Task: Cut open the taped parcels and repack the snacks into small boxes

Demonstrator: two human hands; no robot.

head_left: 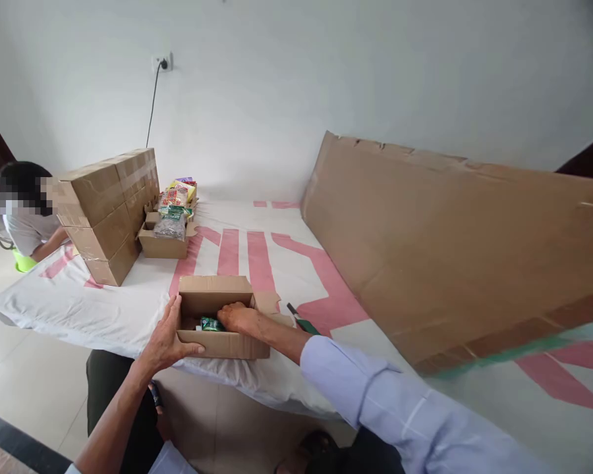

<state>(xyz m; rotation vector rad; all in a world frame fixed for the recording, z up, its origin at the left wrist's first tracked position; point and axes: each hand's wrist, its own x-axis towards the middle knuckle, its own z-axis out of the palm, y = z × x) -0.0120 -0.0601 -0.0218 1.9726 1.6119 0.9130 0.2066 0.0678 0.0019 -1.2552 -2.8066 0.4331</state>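
1. box point(217, 329), small, open-topped cardboard, sits at the near edge of the table point(79, 303), on a white sheet printed with pink shapes.
2. left hand point(170, 336) clasps the box's near-left corner, fingers spread over the wall, thumb along the front face.
3. right hand point(241, 319) is down inside the box, resting on or just beside a green packet point(210, 324). cannot tell if the fingers are clenched on it or just touching.
4. green-handled tool point(302, 320) lies on the sheet just right of the box, partly hidden by the right forearm.
5. risks, my read: box is close to the table edge, so a push from the right hand could slide it off if the left lets go. sleeve could drag the tool along. big cardboard sheet point(454, 250) leans over the right side of the table and could tip onto the work.
6. writing: nothing readable. packets in the far open box point(168, 240) are colourful but too small to read. taped stack of boxes point(109, 210) shows no print.
7. another person point(27, 217) sits at the far left.
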